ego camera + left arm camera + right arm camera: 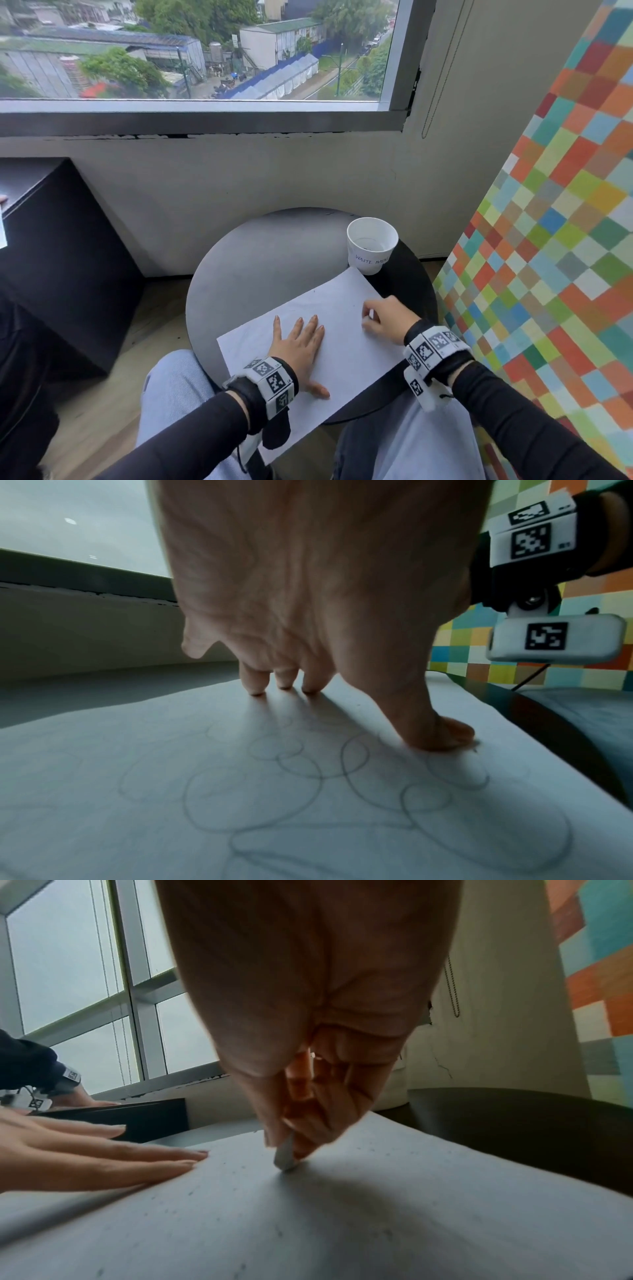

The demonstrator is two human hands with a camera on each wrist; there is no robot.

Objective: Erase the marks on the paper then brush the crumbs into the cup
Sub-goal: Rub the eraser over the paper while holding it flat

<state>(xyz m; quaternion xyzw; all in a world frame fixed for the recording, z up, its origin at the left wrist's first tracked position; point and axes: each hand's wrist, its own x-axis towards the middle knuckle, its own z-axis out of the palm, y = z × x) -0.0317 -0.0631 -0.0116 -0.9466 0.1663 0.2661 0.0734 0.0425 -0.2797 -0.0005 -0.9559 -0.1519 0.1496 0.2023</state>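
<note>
A white sheet of paper (pixel 346 346) lies slanted across the round grey table (pixel 260 260). Faint looping pencil marks (pixel 308 791) show on it under my left hand (pixel 298 346), which presses flat on the sheet with straight fingers. My right hand (pixel 383 320) pinches a small white eraser (pixel 285 1156) between thumb and fingers, its tip touching the paper near the right edge. Dark eraser crumbs (pixel 240 1191) are scattered over the sheet. A white paper cup (pixel 371 245) labelled "WASTE BASKET" stands upright just beyond the paper's far corner.
A black cabinet (pixel 61 260) stands left of the table, with another person's hand (pixel 68 1099) resting on it. A chequered coloured wall (pixel 561 240) runs close along the right. The window sill (pixel 205 120) is behind. My knees sit under the table's near edge.
</note>
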